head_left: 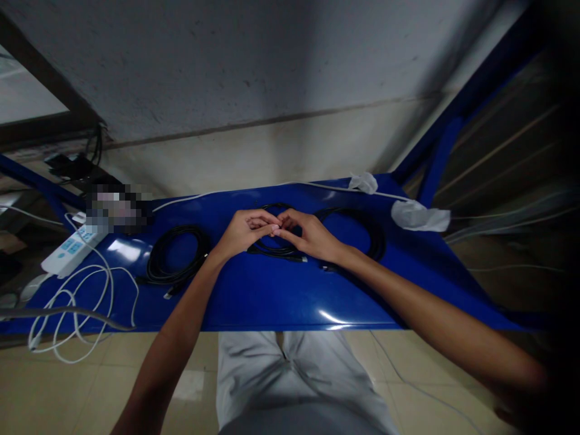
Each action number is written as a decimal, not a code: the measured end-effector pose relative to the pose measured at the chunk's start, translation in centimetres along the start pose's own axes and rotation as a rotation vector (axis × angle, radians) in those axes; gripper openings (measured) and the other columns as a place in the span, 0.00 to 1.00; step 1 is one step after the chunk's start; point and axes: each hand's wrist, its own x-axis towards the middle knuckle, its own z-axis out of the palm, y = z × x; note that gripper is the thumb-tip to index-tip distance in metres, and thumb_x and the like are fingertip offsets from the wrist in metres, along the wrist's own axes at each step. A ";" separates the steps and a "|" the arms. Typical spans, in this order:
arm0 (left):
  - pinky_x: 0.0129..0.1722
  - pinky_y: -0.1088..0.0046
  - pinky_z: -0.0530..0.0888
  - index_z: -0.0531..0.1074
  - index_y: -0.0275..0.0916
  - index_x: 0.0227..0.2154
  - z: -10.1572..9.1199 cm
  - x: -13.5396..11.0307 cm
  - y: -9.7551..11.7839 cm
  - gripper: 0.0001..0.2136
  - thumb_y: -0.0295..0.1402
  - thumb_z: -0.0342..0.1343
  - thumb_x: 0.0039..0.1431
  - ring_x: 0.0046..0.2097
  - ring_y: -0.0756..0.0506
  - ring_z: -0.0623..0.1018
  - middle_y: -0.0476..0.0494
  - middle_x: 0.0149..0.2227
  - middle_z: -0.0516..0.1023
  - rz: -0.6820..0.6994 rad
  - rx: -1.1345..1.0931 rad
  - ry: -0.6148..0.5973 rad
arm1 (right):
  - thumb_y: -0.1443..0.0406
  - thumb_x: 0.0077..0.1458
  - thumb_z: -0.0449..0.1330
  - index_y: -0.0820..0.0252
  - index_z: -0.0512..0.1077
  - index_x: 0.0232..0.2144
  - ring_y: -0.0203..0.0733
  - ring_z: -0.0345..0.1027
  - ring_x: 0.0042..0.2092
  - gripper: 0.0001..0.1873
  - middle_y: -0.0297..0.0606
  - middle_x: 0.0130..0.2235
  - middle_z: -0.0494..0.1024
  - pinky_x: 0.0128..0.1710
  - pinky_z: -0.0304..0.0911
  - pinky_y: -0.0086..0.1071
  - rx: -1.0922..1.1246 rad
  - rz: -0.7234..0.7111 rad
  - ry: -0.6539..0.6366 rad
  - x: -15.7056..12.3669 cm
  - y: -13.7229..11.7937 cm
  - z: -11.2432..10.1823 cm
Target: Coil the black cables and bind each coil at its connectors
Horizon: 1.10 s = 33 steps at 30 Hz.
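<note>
- While the bent fingers of the left hand (242, 232) and the right hand (316, 235) meet tip to tip over the middle ring-shaped coil of black cable (274, 249), I cannot tell whether they pinch the cable, some small thing, or only each other.
- The middle coil lies on the glossy blue table (267, 296), partly hidden under these hands; if the grasp is too light, its loops could spring apart.
- Near the front of the middle coil is a silver-coloured connector tip (304, 259); it might catch in a loop if pulled unnoticed.
- Right of the middle coil lies a second round coil of black cable (377, 237); because it is so near, the right hand could drag it.
- Left of the middle coil, a third round coil of black cable (153, 261) could be pushed by the left forearm (183, 323).
- Farther left of the middle coil, loose thin white cable loops (110, 290) hang partly past the table's edge; their weight may pull them down.
</note>
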 end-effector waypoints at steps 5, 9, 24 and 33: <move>0.41 0.70 0.79 0.84 0.36 0.41 -0.1 0.0 -0.3 0.15 0.43 0.74 0.59 0.35 0.47 0.83 0.42 0.36 0.86 0.023 0.016 0.009 | 0.53 0.70 0.64 0.58 0.78 0.45 0.44 0.77 0.42 0.14 0.39 0.41 0.83 0.46 0.71 0.36 0.102 0.034 0.000 0.2 0.7 -0.3; 0.37 0.72 0.75 0.82 0.36 0.42 -0.4 -0.1 0.0 0.16 0.43 0.73 0.60 0.35 0.48 0.82 0.43 0.35 0.84 -0.032 0.081 -0.035 | 0.57 0.70 0.65 0.58 0.80 0.44 0.44 0.76 0.42 0.11 0.40 0.41 0.84 0.46 0.68 0.36 -0.020 -0.011 0.037 0.2 0.9 -0.4; 0.53 0.61 0.73 0.70 0.43 0.50 -1.4 -1.0 0.0 0.31 0.47 0.80 0.49 0.49 0.41 0.79 0.44 0.47 0.79 -0.033 0.411 -0.376 | 0.67 0.73 0.58 0.59 0.80 0.44 0.43 0.78 0.42 0.09 0.41 0.43 0.84 0.47 0.68 0.35 -0.170 -0.164 -0.123 0.1 0.6 -0.9; 0.57 0.59 0.68 0.76 0.43 0.44 -1.9 -1.4 -0.3 0.21 0.44 0.77 0.54 0.51 0.37 0.80 0.45 0.45 0.82 -0.020 0.662 -0.394 | 0.68 0.72 0.56 0.58 0.80 0.46 0.45 0.79 0.45 0.12 0.44 0.44 0.83 0.49 0.72 0.38 -0.106 -0.190 -0.177 0.0 0.1 -0.9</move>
